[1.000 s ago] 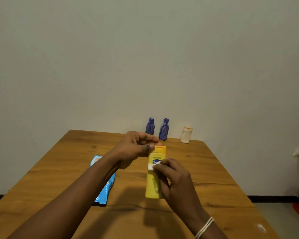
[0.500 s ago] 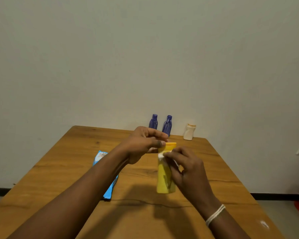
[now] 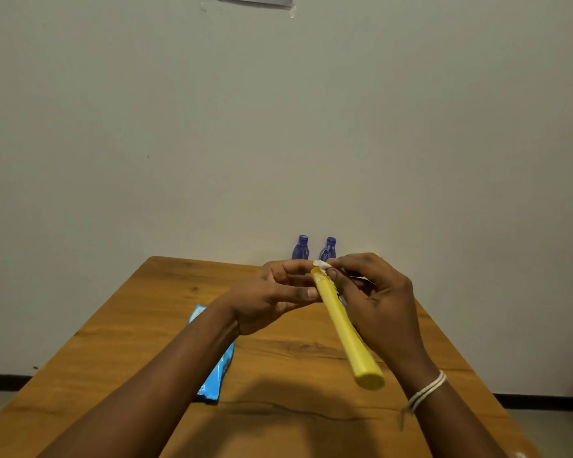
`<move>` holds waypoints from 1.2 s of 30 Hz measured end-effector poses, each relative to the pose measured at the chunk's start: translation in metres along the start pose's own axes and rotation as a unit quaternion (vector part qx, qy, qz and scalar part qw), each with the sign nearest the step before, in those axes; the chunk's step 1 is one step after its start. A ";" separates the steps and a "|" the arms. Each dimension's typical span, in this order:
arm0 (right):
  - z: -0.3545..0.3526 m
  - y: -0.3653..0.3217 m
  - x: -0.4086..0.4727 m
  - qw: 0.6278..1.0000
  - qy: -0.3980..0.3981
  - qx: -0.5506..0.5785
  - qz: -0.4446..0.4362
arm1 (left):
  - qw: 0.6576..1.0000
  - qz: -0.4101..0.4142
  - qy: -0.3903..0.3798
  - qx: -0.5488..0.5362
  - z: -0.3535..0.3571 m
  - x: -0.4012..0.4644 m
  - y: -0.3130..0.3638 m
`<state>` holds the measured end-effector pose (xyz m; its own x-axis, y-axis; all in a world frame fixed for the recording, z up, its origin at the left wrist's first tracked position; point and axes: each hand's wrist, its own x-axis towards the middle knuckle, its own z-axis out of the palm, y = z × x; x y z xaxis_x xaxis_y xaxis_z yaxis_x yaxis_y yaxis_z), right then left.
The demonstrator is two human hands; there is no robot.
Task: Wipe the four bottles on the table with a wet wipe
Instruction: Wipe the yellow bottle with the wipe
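Observation:
I hold a yellow bottle (image 3: 343, 325) above the wooden table (image 3: 119, 345), tilted with its base toward me and its narrow side up. My left hand (image 3: 268, 297) pinches it near the cap end. My right hand (image 3: 374, 302) presses a small white wet wipe (image 3: 321, 264) against the cap end with its fingertips. Two blue bottles (image 3: 300, 247) (image 3: 328, 248) stand upright at the table's far edge by the wall, partly behind my hands. The white bottle seen earlier is hidden behind my right hand.
A blue wet wipe pack (image 3: 217, 368) lies flat on the table under my left forearm. A pale wall rises right behind the table's far edge. Floor and a dark skirting strip (image 3: 4, 381) show on both sides.
The yellow bottle has turned from upright to tilted, base toward me, edge-on. Both hands rose and moved away from me, and the wipe went up to the cap end. The view tilted upward.

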<state>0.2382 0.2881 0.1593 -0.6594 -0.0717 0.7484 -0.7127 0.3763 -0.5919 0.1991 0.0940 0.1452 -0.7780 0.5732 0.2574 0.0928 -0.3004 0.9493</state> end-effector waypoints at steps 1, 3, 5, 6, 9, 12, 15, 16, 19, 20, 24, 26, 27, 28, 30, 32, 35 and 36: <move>-0.001 -0.001 0.001 1.000 -0.006 0.013 0.004 | 1.000 0.008 0.005 -0.001 0.001 0.001 0.000; -0.007 -0.003 0.003 0.998 -0.032 0.047 0.026 | 1.000 0.017 0.013 0.007 0.002 0.001 0.000; -0.015 -0.003 0.004 0.994 -0.064 0.070 0.049 | 0.999 0.020 0.014 0.042 0.002 0.000 0.003; -0.020 -0.003 0.003 0.993 -0.080 0.075 0.053 | 0.998 0.022 0.016 0.065 0.001 0.000 0.004; -0.030 -0.003 -0.007 0.989 -0.114 0.088 0.044 | 0.993 0.026 0.041 0.105 -0.001 -0.001 0.009; -0.027 -0.007 -0.016 0.995 -0.093 0.028 0.012 | 0.987 0.030 0.058 0.145 -0.001 0.001 0.014; -0.020 -0.015 -0.004 0.999 -0.039 -0.015 -0.027 | 0.978 0.042 0.033 0.203 0.005 0.006 0.017; -0.020 -0.019 0.001 0.999 -0.026 -0.024 -0.033 | 0.975 0.047 0.029 0.217 0.006 0.007 0.018; -0.022 -0.021 -0.001 0.998 -0.019 -0.047 -0.044 | 0.972 0.063 0.045 0.220 0.005 0.009 0.023; -0.021 -0.018 -0.010 0.997 -0.022 -0.060 -0.045 | 0.975 0.064 0.063 0.205 0.004 0.009 0.025; -0.012 -0.005 -0.062 0.992 -0.049 -0.119 -0.009 | 0.971 0.032 0.118 0.205 0.002 0.010 0.025; -0.009 -0.002 -0.059 0.989 -0.034 -0.143 -0.012 | 0.967 0.003 0.123 0.223 0.006 0.012 0.020; -0.009 -0.003 -0.051 0.988 -0.018 -0.150 -0.018 | 0.966 -0.009 0.120 0.227 0.009 0.015 0.017; -0.008 -0.007 -0.041 0.988 -0.002 -0.153 -0.025 | 0.966 -0.016 0.117 0.230 0.013 0.017 0.016; -0.005 -0.016 -0.018 0.987 0.014 -0.154 -0.035 | 0.965 -0.024 0.130 0.225 0.017 0.022 0.021; -0.003 -0.019 -0.010 0.985 -0.018 -0.168 -0.038 | 0.963 -0.036 0.165 0.208 0.016 0.026 0.030; -0.007 -0.013 -0.034 0.975 -0.098 -0.194 -0.036 | 0.952 -0.048 0.212 0.215 0.009 0.028 0.039; -0.008 -0.011 -0.048 0.971 -0.120 -0.204 -0.032 | 0.949 -0.053 0.224 0.215 0.005 0.028 0.041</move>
<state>0.2798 0.2948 0.1320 -0.6885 -0.3021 0.6594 -0.6327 0.6946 -0.3423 0.1839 0.1021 0.1921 -0.9744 0.1714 0.1456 0.1696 0.1349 0.9762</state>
